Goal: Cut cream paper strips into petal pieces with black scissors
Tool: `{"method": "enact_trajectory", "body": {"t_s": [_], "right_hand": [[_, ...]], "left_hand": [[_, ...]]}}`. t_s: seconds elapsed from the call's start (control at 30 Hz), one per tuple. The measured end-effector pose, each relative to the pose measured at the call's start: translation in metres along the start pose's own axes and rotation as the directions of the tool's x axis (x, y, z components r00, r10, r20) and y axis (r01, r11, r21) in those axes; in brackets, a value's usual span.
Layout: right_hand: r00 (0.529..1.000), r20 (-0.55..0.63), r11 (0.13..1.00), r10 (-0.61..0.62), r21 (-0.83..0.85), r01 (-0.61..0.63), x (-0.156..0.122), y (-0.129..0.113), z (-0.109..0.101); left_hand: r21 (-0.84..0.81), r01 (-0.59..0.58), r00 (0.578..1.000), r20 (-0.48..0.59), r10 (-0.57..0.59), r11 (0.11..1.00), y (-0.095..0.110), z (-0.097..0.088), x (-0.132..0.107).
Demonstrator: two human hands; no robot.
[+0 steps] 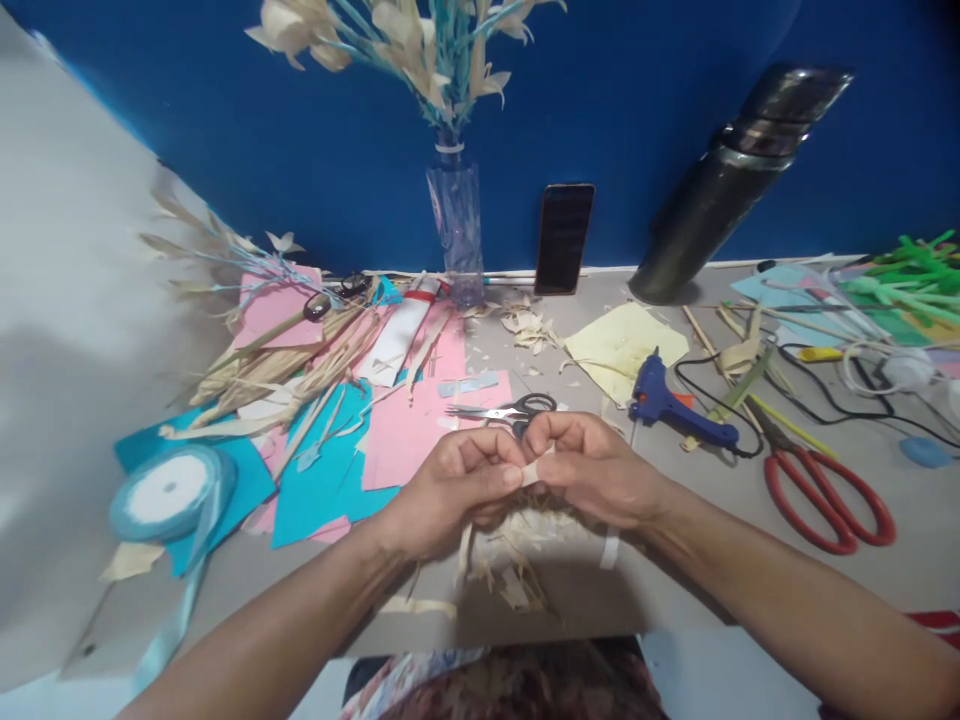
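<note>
Between my two hands is a small pale strip [537,468], which looks like dried husk or paper. My left hand [469,480] pinches its left end between thumb and fingers. From the other side, my right hand [596,470] grips the right end, its fingers curled. Just behind my fingertips lie small scissors with black handles [536,404], partly hidden by my hands. Under and in front of my hands, pale husk scraps [517,560] are scattered on the table [300,610].
A blue glue gun [667,405], its cord, and red-handled scissors [825,495] lie right. A ribbon roll [169,490] and coloured paper [322,480] are left. At the back stand a bottle of husk flowers [456,220], a phone [564,240] and a leaning dark flask [720,200].
</note>
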State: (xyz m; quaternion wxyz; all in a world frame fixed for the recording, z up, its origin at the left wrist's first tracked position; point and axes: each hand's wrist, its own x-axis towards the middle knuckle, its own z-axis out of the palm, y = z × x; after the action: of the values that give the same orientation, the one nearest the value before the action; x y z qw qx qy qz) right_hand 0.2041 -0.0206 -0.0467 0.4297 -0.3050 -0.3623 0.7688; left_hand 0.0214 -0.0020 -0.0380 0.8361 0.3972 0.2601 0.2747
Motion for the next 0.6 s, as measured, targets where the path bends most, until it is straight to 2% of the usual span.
{"method": "enact_trajectory", "body": {"t_s": [0.1, 0.2, 0.3, 0.37, 0.5, 0.6], "right_hand": [[0.999, 0.046, 0.999, -0.028, 0.041, 0.026, 0.000, -0.003, -0.001], [0.995, -0.020, 0.987, -0.094, -0.134, 0.091, -0.002, -0.009, -0.001], [0.992, -0.097, 0.955, -0.079, -0.292, 0.048, -0.003, -0.012, 0.000], [0.996, -0.079, 0.968, -0.043, -0.251, 0.022, -0.002, -0.010, 0.000], [0.999, 0.045, 1.000, 0.007, -0.022, -0.006, -0.002, -0.007, -0.003], [0.998, 0.055, 1.000, -0.017, -0.019, 0.018, -0.003, -0.009, -0.003]], "left_hand": [[-0.019, 0.013, 1.000, -0.003, -0.013, 1.000, 0.001, 0.000, 0.000], [0.031, 0.022, 0.999, -0.045, -0.021, 0.999, 0.001, 0.000, 0.001], [0.148, 0.014, 0.995, -0.105, 0.002, 0.989, 0.001, 0.001, 0.000], [0.190, 0.009, 0.993, -0.115, 0.013, 0.982, 0.002, 0.002, -0.002], [0.142, 0.008, 0.998, -0.061, 0.001, 0.990, 0.003, 0.001, -0.002], [0.109, 0.022, 0.999, -0.050, -0.017, 0.994, 0.003, -0.002, -0.001]]}}
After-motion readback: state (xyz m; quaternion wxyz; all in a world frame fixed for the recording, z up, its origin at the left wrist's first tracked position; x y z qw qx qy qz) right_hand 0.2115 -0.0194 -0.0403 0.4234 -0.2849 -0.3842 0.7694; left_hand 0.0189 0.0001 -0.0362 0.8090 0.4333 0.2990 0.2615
